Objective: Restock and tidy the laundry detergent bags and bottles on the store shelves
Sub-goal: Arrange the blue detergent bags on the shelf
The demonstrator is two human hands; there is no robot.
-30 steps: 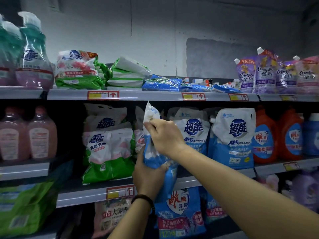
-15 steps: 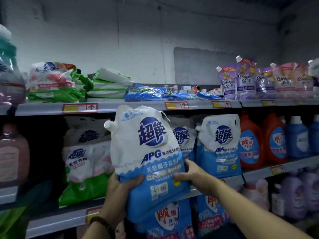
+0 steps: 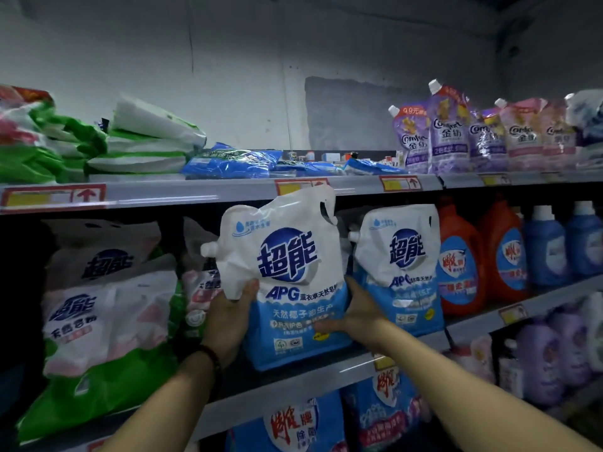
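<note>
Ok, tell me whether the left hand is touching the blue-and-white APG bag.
Touching. The head view shows the left hand gripping the blue-and-white APG bag at its left edge, thumb over its front.

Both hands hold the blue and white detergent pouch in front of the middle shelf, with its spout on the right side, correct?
Not quite: in the head view the spout sits on the left side of the blue and white detergent pouch. The left hand and right hand both hold it in front of the middle shelf.
</note>
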